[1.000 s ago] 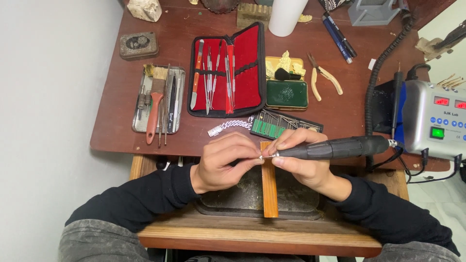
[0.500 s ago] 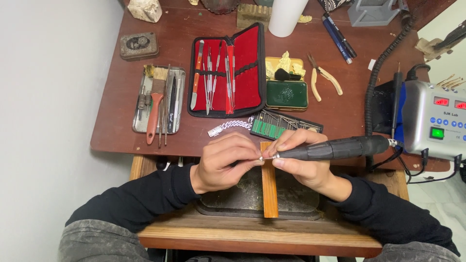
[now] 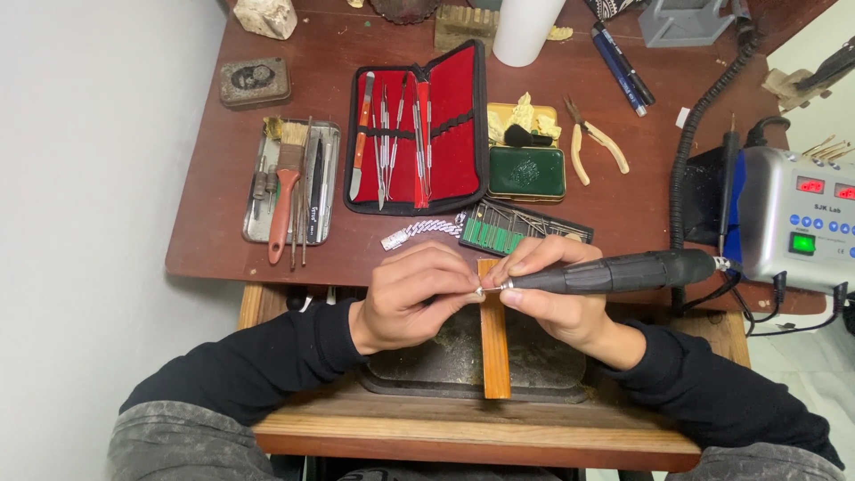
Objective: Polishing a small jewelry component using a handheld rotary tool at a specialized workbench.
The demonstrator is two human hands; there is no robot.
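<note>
A black rotary tool [image 3: 614,272] is gripped like a pen in the right hand [image 3: 557,298], its tip set against a tiny metal piece [image 3: 482,289] pinched shut between the fingertips of the left hand [image 3: 414,298], just over the wooden peg [image 3: 492,343]. A slip is judged possible: the piece is small, so fingertips could be nicked if the tip skids.

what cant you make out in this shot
- Head view: the small piece pinched in the left hand is hidden by its fingers.
- The handpiece tip is too small to identify; the right hand covers its front.
- The control box is cut off by the right edge.
</note>
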